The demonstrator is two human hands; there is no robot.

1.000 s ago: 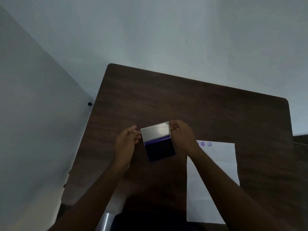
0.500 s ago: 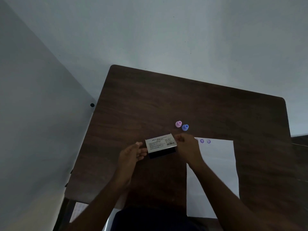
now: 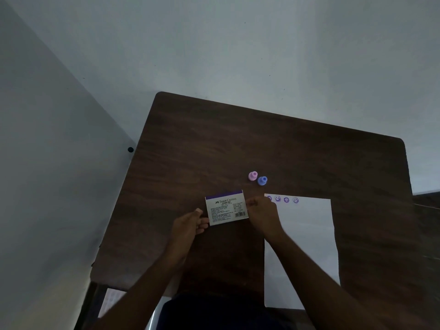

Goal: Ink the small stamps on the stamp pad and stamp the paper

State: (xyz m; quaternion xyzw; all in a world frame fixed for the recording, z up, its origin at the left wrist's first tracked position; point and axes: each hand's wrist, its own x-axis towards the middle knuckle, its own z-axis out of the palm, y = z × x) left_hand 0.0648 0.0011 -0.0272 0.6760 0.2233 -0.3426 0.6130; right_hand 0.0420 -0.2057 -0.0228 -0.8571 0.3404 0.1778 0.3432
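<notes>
The stamp pad point(image 3: 226, 207) lies closed on the dark wooden table point(image 3: 214, 144), its white printed lid facing up. My left hand point(image 3: 190, 225) pinches its lower left corner. At the pad's right edge my right hand point(image 3: 262, 214) grips it with curled fingers. Two small stamps stand apart behind the pad: a pink stamp point(image 3: 252, 176) and a blue stamp point(image 3: 262, 180), touching each other. The white paper point(image 3: 307, 241) lies to the right, partly under my right forearm, with several purple smiley prints point(image 3: 286, 200) along its top edge.
Pale walls meet behind and to the left of the table. The table's left edge runs close to the left wall. A small black dot point(image 3: 130, 149) sits on that wall. A chair part shows below the near table edge.
The stamp pad's lid has swung down from upright to flat, so the dark ink surface is covered. The two stamps behind it came into view.
</notes>
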